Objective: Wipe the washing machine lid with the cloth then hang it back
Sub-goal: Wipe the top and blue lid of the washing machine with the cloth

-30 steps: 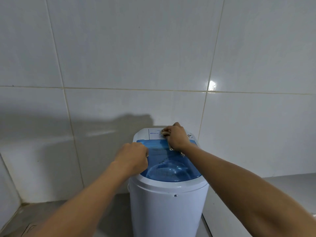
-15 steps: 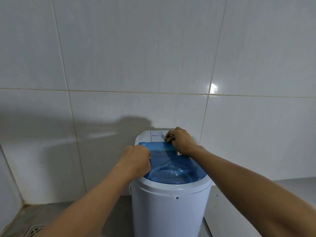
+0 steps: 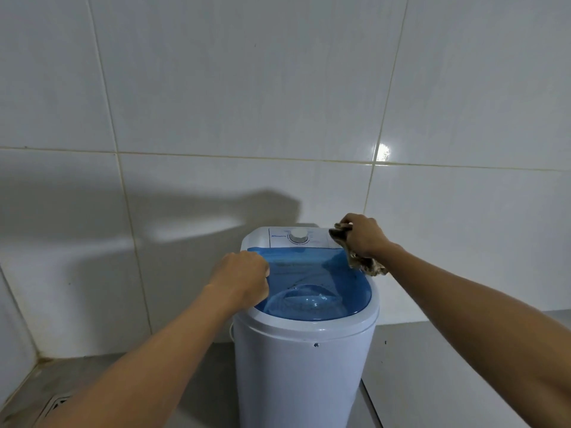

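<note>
A small white washing machine [image 3: 304, 366] stands against the tiled wall. Its translucent blue lid [image 3: 318, 282] lies closed on top, behind it a white control panel with a round dial [image 3: 298, 235]. My right hand [image 3: 364, 234] is at the back right corner of the top, shut on a crumpled brownish cloth [image 3: 361, 261] that hangs below the fist over the lid's right edge. My left hand [image 3: 244, 274] is closed in a fist and rests on the lid's left rim.
White wall tiles [image 3: 247, 103] rise directly behind the machine. A grey floor with a metal drain [image 3: 54, 404] is at the lower left. A raised grey ledge [image 3: 432, 366] runs to the right of the machine.
My right hand has slid with the cloth from the dial at the panel's middle to the back right corner, uncovering the dial. My left hand has stayed on the left rim.
</note>
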